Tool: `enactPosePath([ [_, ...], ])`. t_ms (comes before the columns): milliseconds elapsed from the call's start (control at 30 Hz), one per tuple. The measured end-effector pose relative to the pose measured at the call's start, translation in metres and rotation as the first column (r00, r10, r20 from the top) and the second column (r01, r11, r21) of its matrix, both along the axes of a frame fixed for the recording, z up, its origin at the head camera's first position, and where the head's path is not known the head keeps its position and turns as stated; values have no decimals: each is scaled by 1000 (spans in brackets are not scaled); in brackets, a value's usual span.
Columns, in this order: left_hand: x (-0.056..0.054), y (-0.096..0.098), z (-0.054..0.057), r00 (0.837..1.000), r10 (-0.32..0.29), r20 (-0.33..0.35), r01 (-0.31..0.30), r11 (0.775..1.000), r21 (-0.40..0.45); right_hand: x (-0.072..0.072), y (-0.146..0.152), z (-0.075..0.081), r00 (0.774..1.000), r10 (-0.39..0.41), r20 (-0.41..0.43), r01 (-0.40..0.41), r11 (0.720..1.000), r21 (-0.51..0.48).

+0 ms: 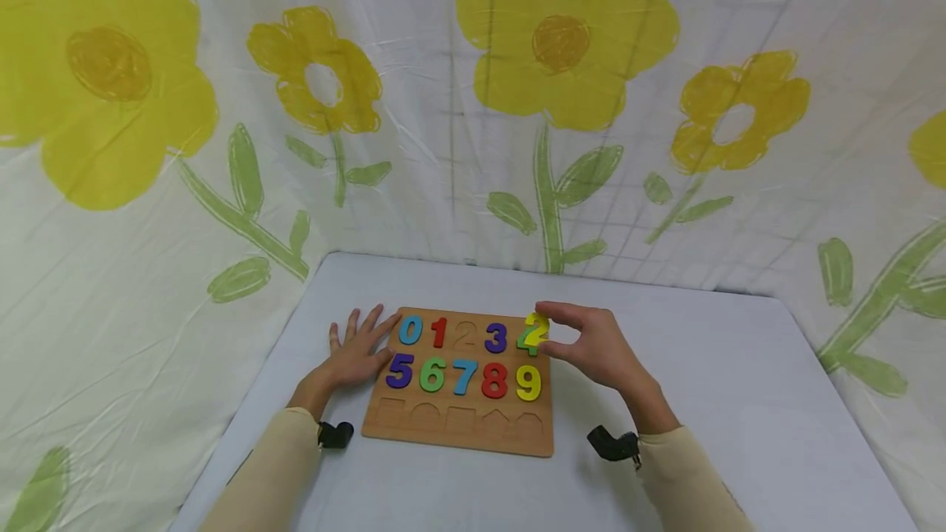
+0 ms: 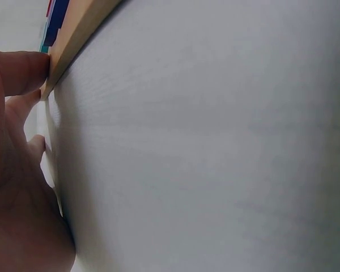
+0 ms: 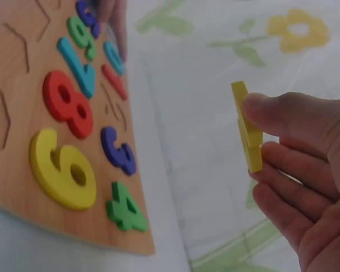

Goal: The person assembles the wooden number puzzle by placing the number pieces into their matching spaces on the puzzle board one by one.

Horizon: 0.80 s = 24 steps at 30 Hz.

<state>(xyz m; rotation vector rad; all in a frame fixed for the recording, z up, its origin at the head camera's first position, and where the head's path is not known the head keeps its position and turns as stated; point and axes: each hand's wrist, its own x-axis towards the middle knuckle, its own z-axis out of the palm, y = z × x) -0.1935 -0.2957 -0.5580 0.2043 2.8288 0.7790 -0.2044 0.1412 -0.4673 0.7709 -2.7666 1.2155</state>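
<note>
Between thumb and fingers my right hand [image 1: 597, 343] pinches a yellow number 2 [image 1: 538, 328]. The right wrist view shows this yellow piece [image 3: 248, 127] edge-on, raised off the wooden number board [image 1: 458, 424]. In the head view it partly covers the green 4 [image 3: 126, 208]. My left hand [image 1: 360, 355] lies with fingers spread at the board's left edge, its thumb [image 2: 25, 72] touching the side. An outlined 2-shaped recess [image 1: 465, 336] sits bare between the red 1 [image 1: 439, 332] and the purple 3 [image 1: 496, 338].
Other coloured numbers, including the red 8 [image 1: 494, 381] and yellow 9 [image 1: 528, 382], sit in the board. Outlined shapes run along its lower part. A white-covered table [image 1: 687, 368] lies beneath, with a flower-printed curtain [image 1: 414, 187] behind it.
</note>
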Motion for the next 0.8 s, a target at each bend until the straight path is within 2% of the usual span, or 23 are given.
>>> enactPosePath([
  [200,-1,-1,-1,1000,0,-1,0,1000,0,-7,-23,-4,1000,21,-9,-21,999,-32],
  [467,0,0,0,1000,7,-7,-7,1000,7,-17,-55,-16,998,42,39,-40,997,-59],
  [800,3,3,5,1000,8,-6,-8,1000,7,-24,-92,-38,998,45,54,-45,999,0],
])
